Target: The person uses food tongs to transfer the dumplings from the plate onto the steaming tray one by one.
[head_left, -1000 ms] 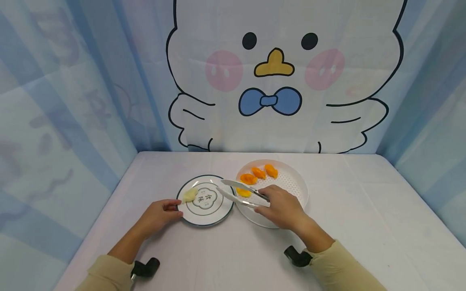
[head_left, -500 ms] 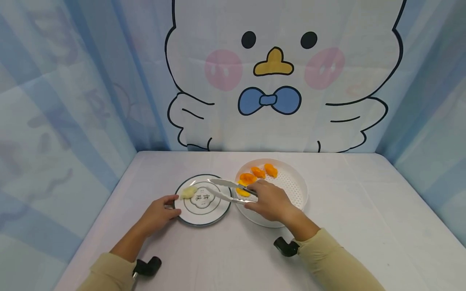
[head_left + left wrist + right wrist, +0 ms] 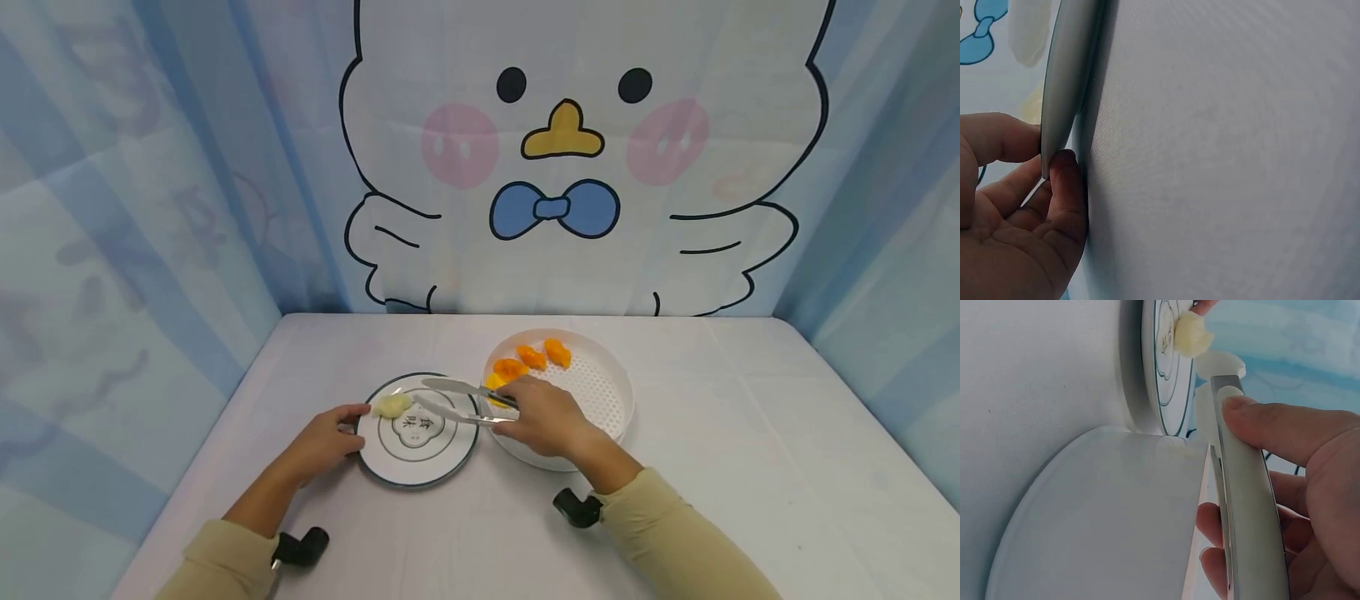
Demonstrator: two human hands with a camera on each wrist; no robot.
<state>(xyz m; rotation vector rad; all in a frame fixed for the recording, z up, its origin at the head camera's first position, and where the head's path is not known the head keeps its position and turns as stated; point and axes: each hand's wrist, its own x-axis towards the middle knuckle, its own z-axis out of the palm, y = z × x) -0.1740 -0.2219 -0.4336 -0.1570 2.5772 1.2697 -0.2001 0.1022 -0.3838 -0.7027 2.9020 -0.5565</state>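
My left hand (image 3: 322, 446) pinches the left rim of a white plate (image 3: 390, 468) with a dark blue-green edge. In the left wrist view, the thumb lies on one side of the plate (image 3: 1063, 75) and fingers on its underside. A pale yellow piece of food (image 3: 393, 406) lies near the plate's left edge. My right hand (image 3: 543, 421) grips metal tongs (image 3: 453, 386) with white tips. Those tips are apart over the plate, close to the pale piece, with nothing seen between them. In the right wrist view, my thumb presses the handle of the tongs (image 3: 1247, 506).
Right of the plate stands a round white dish (image 3: 603, 392) with a dotted base. Several orange and yellow pieces (image 3: 532, 357) lie along its left and far side; my right hand partly covers it. Printed curtains (image 3: 555, 267) hang behind the white-covered table (image 3: 720, 433).
My right hand has moved left with the tongs, bringing their tips further over the plate. The plate has shifted slightly left and toward me in my left hand. Food pieces in the dish stay put.
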